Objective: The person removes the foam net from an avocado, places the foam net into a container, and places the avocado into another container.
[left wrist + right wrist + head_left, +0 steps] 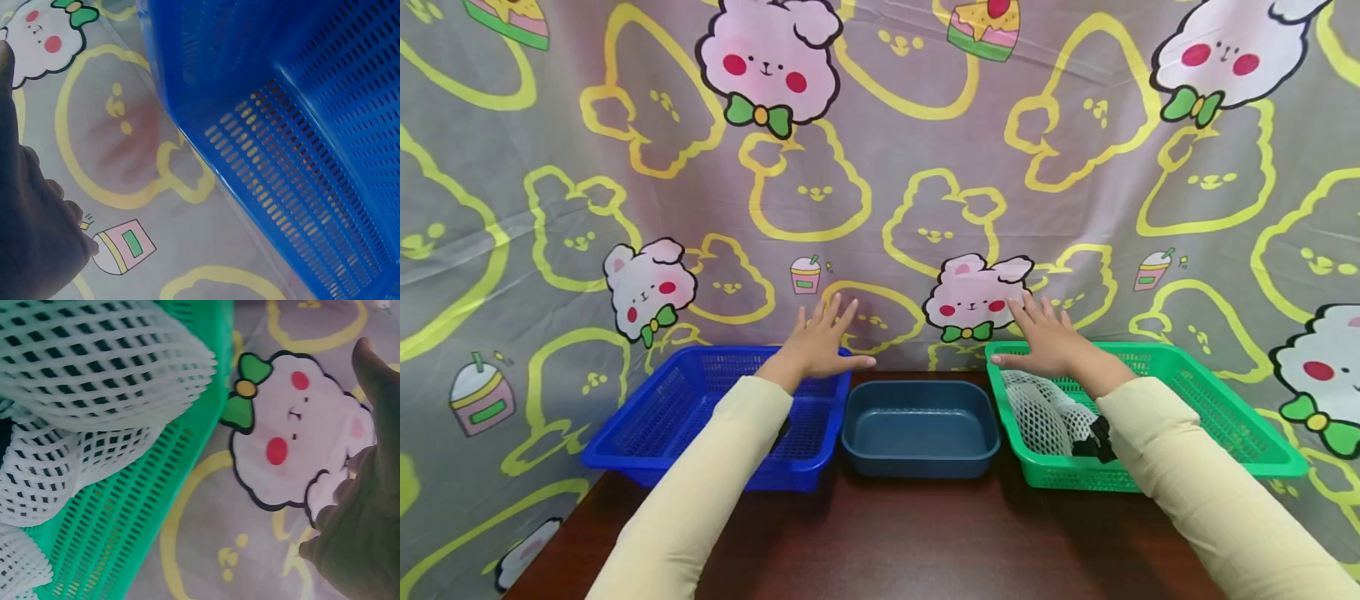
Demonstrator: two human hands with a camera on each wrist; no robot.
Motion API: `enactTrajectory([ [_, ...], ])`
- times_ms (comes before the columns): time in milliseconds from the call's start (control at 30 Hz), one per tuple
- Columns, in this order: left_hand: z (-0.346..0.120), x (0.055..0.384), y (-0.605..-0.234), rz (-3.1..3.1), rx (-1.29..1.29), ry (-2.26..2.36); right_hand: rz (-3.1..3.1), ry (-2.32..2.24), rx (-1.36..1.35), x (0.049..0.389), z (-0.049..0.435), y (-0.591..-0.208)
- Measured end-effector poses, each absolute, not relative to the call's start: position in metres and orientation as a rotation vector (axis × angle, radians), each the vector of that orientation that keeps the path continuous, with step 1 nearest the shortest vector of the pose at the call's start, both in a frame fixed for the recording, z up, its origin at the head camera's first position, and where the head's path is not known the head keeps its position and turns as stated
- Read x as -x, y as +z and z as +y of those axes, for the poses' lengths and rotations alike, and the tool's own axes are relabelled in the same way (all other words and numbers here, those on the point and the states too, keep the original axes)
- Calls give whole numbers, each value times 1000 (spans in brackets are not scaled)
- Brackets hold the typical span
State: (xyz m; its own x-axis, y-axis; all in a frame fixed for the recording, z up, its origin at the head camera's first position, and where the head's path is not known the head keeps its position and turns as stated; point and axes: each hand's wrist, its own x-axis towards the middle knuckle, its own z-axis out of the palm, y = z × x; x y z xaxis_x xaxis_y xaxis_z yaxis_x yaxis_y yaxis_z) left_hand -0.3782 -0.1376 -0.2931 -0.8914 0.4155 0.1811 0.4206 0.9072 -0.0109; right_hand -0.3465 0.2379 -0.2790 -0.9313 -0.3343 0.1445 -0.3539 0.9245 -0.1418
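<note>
My left hand point(818, 343) is raised with fingers spread over the right back part of a blue plastic basket point(647, 460). It holds nothing. Over the left side of a green plastic basket point(1240, 458), my right hand point(1051, 342) is held up the same way, fingers apart and free of any object. White foam mesh sleeves point(1037, 417) lie in the green basket, and something black point(1099, 442) shows beside them, partly hidden by the right sleeve. In the right wrist view several mesh sleeves point(100, 369) appear close up.
Between the two baskets stands a dark blue-grey rectangular tub point(921, 468). All three sit at the back of a dark reddish-brown table point(925, 542). A grey cloth printed with cartoon rabbits point(880, 208) hangs right behind them.
</note>
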Motion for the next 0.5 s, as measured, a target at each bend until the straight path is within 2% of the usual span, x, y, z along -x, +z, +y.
enactTrajectory([
  [500,-130,348,-295,-2837,724,-235,-2854,472,-615,317,253,-265],
])
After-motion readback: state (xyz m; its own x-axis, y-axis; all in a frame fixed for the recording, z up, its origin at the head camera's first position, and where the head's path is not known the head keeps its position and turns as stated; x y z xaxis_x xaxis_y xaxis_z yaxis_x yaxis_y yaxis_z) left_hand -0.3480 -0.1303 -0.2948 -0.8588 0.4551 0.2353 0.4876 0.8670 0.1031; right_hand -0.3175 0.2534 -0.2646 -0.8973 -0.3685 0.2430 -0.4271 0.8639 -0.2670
